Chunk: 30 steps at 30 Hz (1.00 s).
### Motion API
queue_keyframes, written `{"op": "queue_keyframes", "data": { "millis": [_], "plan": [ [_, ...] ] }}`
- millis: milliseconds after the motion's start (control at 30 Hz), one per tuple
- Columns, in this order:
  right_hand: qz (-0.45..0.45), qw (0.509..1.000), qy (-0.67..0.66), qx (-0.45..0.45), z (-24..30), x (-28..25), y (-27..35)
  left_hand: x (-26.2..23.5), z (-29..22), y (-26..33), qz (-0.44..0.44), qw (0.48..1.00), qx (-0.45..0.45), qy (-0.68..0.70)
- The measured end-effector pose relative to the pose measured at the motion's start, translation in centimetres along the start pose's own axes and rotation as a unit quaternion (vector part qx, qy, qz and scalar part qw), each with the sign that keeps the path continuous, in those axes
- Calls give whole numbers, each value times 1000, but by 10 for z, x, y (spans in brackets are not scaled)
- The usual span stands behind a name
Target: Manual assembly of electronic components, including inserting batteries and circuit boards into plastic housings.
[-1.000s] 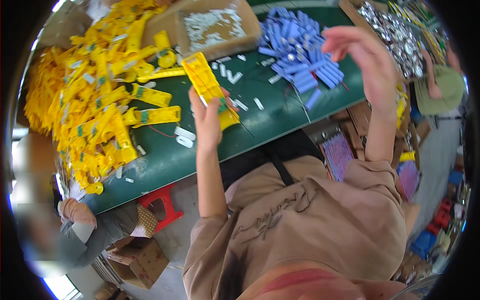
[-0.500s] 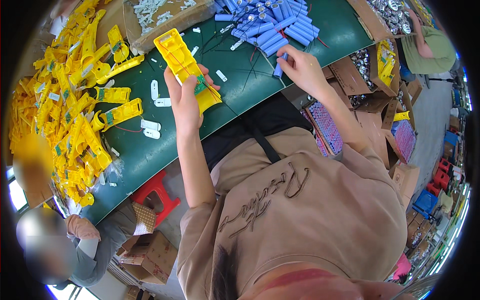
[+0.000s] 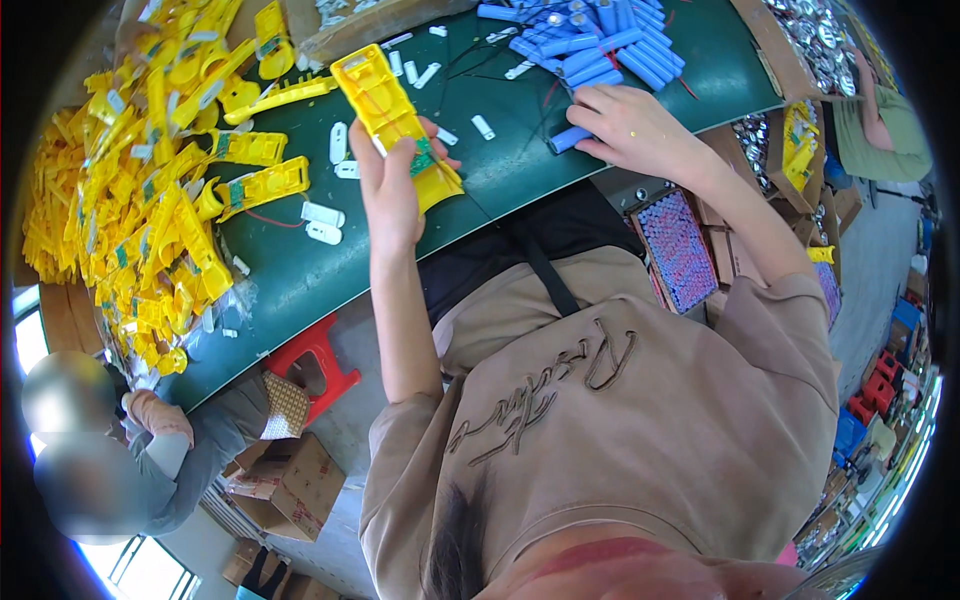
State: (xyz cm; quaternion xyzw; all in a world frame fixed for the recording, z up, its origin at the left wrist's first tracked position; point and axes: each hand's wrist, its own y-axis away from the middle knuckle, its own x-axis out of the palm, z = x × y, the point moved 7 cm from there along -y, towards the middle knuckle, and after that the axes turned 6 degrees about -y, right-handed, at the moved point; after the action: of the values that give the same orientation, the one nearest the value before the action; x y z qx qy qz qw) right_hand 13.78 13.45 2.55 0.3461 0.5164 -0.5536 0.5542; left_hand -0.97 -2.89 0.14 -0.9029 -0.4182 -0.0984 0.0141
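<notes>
My left hand [image 3: 392, 205] is closed around the lower part of a yellow plastic housing half [image 3: 378, 92], its hollow side up. Inside lie thin wires and a small green circuit board [image 3: 424, 156], close to my thumb. My right hand [image 3: 640, 130] has a blue cylindrical battery cell [image 3: 567, 140] in its fingers, low over the green table's near edge; the fingers hide its other end. Just beyond that hand is a heap of blue battery cells [image 3: 645, 60] with black and red wires. Small white plastic pieces [image 3: 322, 213] lie left of my left hand.
A large heap of yellow housings [image 3: 150, 220] covers the table's left end. Cardboard boxes with shiny metal parts [image 3: 815, 40] and pink-purple cylinders [image 3: 675, 245] stand at right. A red stool [image 3: 318, 365] is below the table. Co-workers are at the lower left and upper right.
The blue battery cell in my right hand has turned from nearly upright in the picture to slanting sideways. The whole view has shifted a little; my left hand keeps the yellow housing half.
</notes>
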Motion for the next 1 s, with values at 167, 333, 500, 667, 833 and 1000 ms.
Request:
{"op": "queue_keyframes", "data": {
  "millis": [167,333,500,667,833,1000],
  "plan": [
    [53,995,-83,25,4,19,-20,-2,3,1,26,999,4,35],
    [-57,902,-405,141,1,-7,-53,-6,-3,0,35,999,-2,17],
    [-161,759,-621,113,20,3,-105,-1,-4,-3,43,999,16,16],
    [-256,862,-429,91,29,12,-122,-1,-2,-6,45,999,18,8],
    [-268,846,-448,103,37,11,-127,3,2,-6,42,998,35,-30],
    [-353,810,-446,138,22,17,-122,7,-3,-6,27,997,47,-48]
  ]
}}
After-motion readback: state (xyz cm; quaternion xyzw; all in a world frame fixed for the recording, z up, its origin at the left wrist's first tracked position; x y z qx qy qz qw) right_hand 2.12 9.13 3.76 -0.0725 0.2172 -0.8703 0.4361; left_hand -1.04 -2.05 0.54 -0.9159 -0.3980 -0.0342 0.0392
